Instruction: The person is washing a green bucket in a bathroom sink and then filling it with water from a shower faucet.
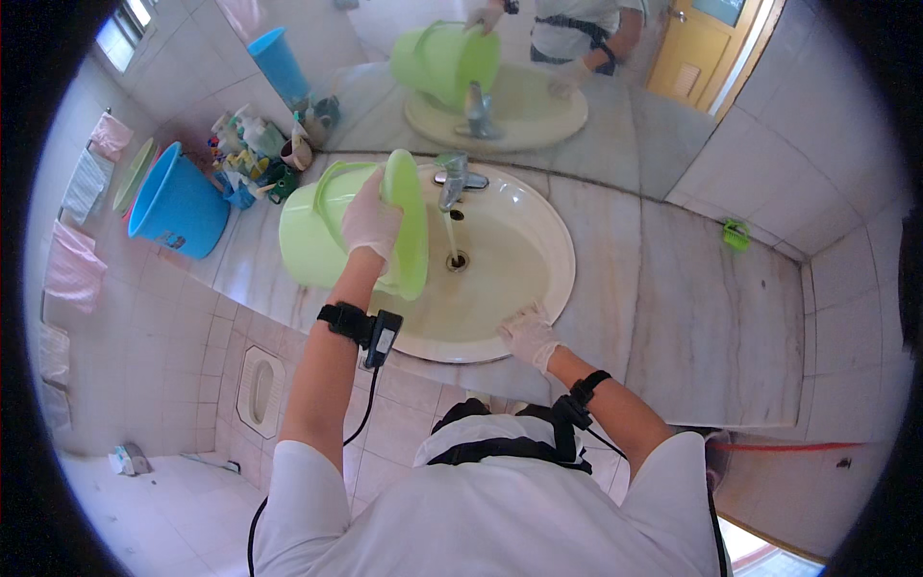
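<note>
My left hand (371,220), in a pale thin glove, grips the rim side of a light green plastic bucket (306,234). The bucket lies tilted on its side at the left of the washbasin, its mouth turned towards the bowl. My right hand (530,335), gloved too, rests at the front right rim of the cream oval washbasin (555,252); its fingertips reach inside the bowl, and whether they hold anything cannot be told. From the chrome faucet (453,184) a stream of water runs down near the drain (457,261).
A blue bucket (180,202) stands at the counter's left end, beside pump bottles (259,133) and a cup (296,153). A small green basket (736,235) sits at the right on the marble counter (707,310). Behind the basin is a mirror (613,108). A squat toilet (260,391) lies lower left.
</note>
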Tool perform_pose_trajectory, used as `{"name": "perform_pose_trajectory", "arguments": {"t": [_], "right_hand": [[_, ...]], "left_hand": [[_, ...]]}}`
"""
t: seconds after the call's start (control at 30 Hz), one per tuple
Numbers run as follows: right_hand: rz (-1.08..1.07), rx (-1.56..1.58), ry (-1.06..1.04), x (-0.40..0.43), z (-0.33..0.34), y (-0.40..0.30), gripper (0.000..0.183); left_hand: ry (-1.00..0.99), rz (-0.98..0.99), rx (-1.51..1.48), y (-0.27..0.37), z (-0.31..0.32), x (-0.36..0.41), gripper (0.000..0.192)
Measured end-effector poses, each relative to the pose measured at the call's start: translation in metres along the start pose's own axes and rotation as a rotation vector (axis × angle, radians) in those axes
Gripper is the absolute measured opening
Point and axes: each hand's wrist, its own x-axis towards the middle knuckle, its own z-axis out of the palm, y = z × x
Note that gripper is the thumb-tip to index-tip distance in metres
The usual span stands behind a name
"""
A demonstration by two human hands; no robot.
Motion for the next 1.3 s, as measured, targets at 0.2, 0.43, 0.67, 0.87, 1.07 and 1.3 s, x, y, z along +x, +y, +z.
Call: {"name": "perform_pose_trajectory", "arguments": {"t": [0.2,0.43,0.67,0.87,1.07,1.3], "right_hand": [[-0.002,0.045,-0.011,0.003,0.002,0.002,0.029],[-0.011,0.067,0.023,0.008,0.008,0.011,0.031],[-0.024,0.067,-0.013,0.009,0.001,0.013,0.032],[0.015,0.669,0.031,0.017,-0.011,0.028,0.032],[0.450,0.649,0.270,0.071,-0.070,0.073,0.026],[-0.120,0.498,0.300,0.164,-0.165,0.075,0.029]], "left_hand": [[-0.171,-0.153,-0.251,0.007,0.014,0.032,0.053],[-0.355,-0.818,-1.024,-0.048,0.039,0.034,0.011],[-0.213,-0.908,-1.191,-0.068,0.045,0.014,0.012],[-0.236,-0.911,-1.119,-0.066,0.033,0.008,0.014],[-0.247,-0.872,-1.056,-0.060,0.023,0.003,0.020],[-0.299,-0.854,-0.906,-0.056,0.032,0.008,0.032]]}}
